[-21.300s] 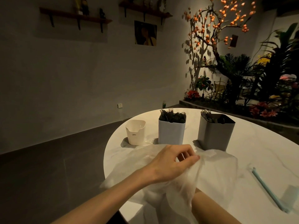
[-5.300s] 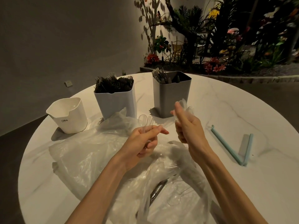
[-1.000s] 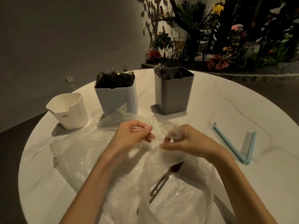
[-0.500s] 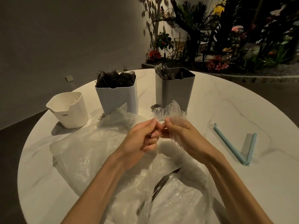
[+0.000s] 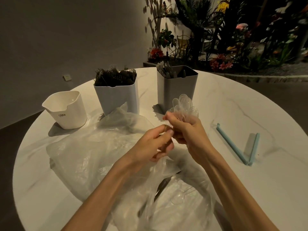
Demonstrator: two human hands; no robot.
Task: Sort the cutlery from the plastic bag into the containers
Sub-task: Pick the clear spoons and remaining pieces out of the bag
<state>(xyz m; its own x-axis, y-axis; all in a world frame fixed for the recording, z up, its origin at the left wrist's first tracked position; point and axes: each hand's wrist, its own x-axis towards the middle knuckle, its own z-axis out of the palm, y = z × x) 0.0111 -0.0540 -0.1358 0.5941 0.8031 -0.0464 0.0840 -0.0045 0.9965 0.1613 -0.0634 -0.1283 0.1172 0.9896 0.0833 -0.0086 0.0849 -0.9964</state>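
Head view: right hand (image 5: 188, 130) gripping clear spoons (image 5: 184, 105)

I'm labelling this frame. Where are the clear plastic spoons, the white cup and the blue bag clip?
clear plastic spoons (image 5: 184, 104), head view, on the bowls.
white cup (image 5: 70, 116), head view, on its front wall.
blue bag clip (image 5: 230, 142), head view, on its long arm.

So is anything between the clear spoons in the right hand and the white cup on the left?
Nothing solid. The right hand holds the clear spoons above the bag; the left hand is beside them. The white cup stands open, reachable over the bag.
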